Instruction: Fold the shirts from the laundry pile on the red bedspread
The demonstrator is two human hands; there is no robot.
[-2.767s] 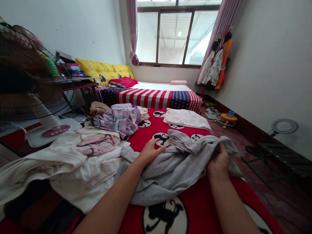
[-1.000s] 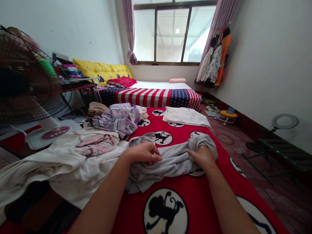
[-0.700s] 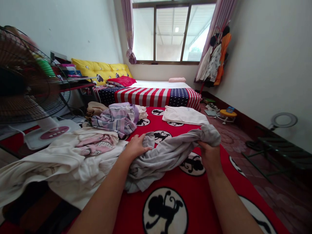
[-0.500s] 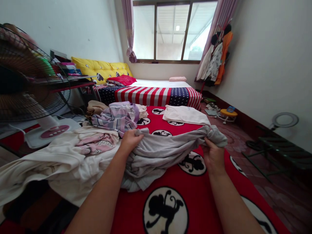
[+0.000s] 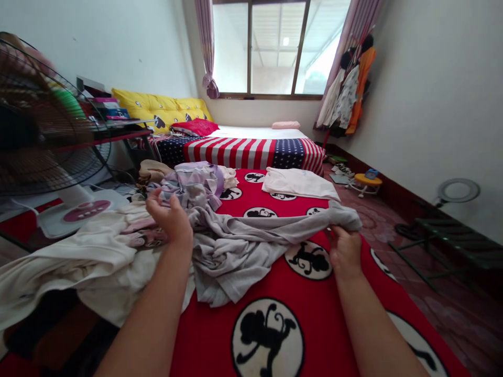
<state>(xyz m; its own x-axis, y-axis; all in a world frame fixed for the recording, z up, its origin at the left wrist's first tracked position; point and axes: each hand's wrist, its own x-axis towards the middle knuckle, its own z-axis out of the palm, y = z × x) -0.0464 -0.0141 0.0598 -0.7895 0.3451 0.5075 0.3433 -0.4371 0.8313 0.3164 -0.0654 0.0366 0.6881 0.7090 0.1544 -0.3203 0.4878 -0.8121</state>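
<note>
A crumpled grey garment (image 5: 239, 246) lies stretched across the red blanket with black monkey prints (image 5: 298, 314). My left hand (image 5: 170, 217) is lifted at the garment's left end, fingers curled around the grey cloth, above a pile of cream and pink clothes (image 5: 98, 251). My right hand (image 5: 345, 248) grips the garment's right end, which is pulled out toward the blanket's right edge.
A purple striped garment (image 5: 192, 186) and a folded white one (image 5: 298, 183) lie farther back. A standing fan (image 5: 43, 131) is at the left. A flag-patterned bed (image 5: 243, 149) sits under the window. A small yellow stool (image 5: 365, 183) and a ring light (image 5: 459, 191) stand on the floor at right.
My hands have moved apart, the left up and to the left, the right staying at the right. The grey garment is now drawn out longer between them.
</note>
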